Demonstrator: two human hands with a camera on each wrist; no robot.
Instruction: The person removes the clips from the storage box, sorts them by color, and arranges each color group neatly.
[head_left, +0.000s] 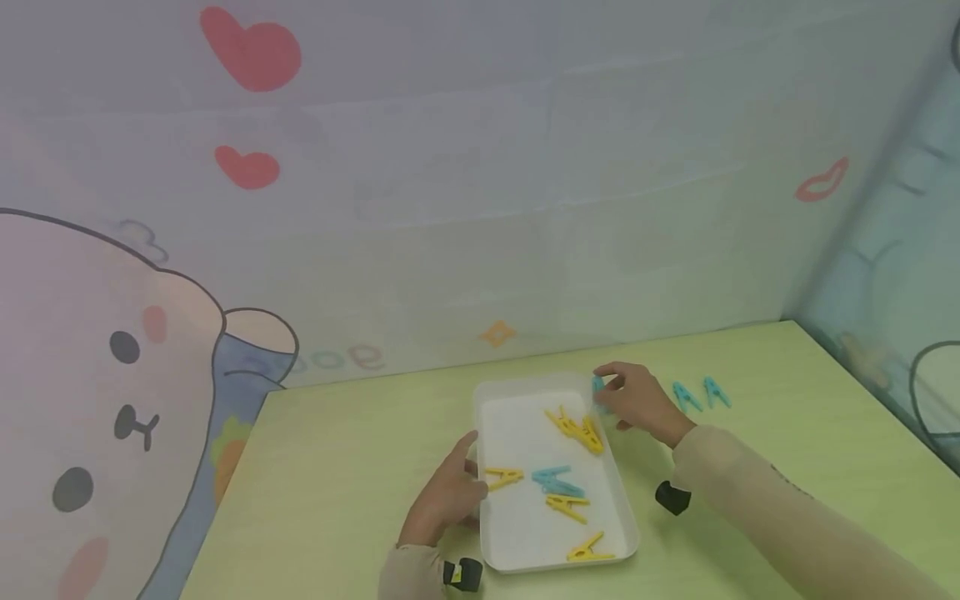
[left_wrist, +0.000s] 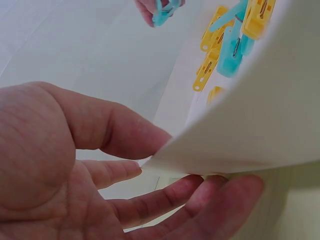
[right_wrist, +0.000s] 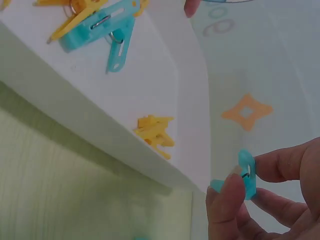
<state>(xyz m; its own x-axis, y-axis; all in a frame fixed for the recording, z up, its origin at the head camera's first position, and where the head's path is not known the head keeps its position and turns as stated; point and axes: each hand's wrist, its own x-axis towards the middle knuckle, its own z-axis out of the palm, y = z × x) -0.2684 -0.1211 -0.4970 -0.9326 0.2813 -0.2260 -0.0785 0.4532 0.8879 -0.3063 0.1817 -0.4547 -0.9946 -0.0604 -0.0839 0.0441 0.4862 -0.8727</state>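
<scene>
A white tray (head_left: 517, 533) holds several yellow clothespins (head_left: 567, 508) and blue clothespins (head_left: 558, 482). My left hand (head_left: 452, 487) grips the tray's left wall, thumb over the rim and fingers underneath, as the left wrist view shows. Over at the far right corner of the tray, my right hand (head_left: 637, 402) pinches a blue clothespin (right_wrist: 247, 175) between thumb and fingers. In the head view that clothespin is partly hidden by the fingers. Two yellow clothespins (head_left: 577, 431) lie crossed inside the tray, close to this hand.
Two more blue clothespins (head_left: 701, 395) lie on the light green table (head_left: 337, 483) to the right of the right hand. A printed cloth backdrop (head_left: 450, 208) with hearts and a bear rises behind the table. Another panel (head_left: 900, 275) stands along the right side.
</scene>
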